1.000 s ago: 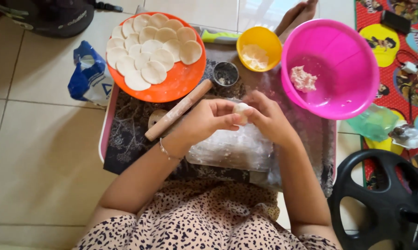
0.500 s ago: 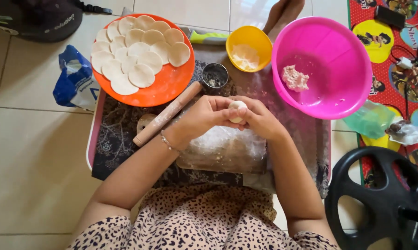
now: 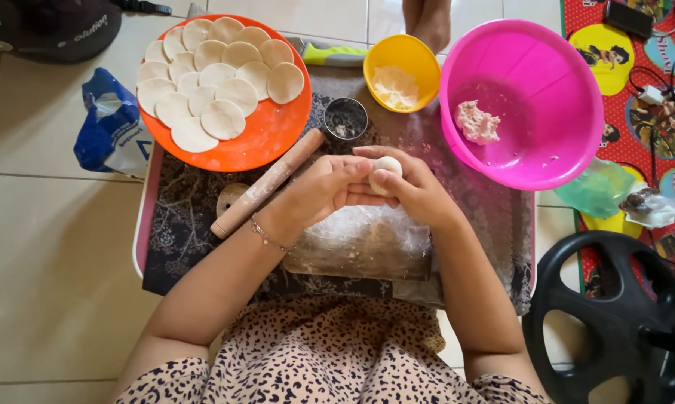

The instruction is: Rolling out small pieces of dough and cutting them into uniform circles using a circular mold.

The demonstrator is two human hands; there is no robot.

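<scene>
- Basically little changes across the last second: both hands stay together over the middle of the tray, the dough ball stays between them, only the view shifts a bit.
- Left hand (image 3: 324,191) cups the dough ball (image 3: 386,170) from the left, its fingers curled and pressed together around it.
- Right hand (image 3: 412,187) closes from the right, fingers (image 3: 382,182) pinching the ball's near edge; thumb position partly hidden.
- Dough ball sits raised above the floured plastic sheet (image 3: 363,239), not touching it, near the centre of the dark patterned tray (image 3: 180,217).
- Judging by the unchanged grip, the ball is still being shaped, not set down yet.
- Rolling pin (image 3: 266,183) lies diagonal just left of the left hand, untouched, same spot as before.
- Orange plate (image 3: 274,138) at far left holds many flat round dough discs (image 3: 221,120); the count looks the same.
- Small metal cup (image 3: 345,118) stands between the plate and the yellow bowl (image 3: 419,63).
- Pink basin (image 3: 547,97) at far right holds one lump of dough (image 3: 477,122), well apart from the hands.
</scene>
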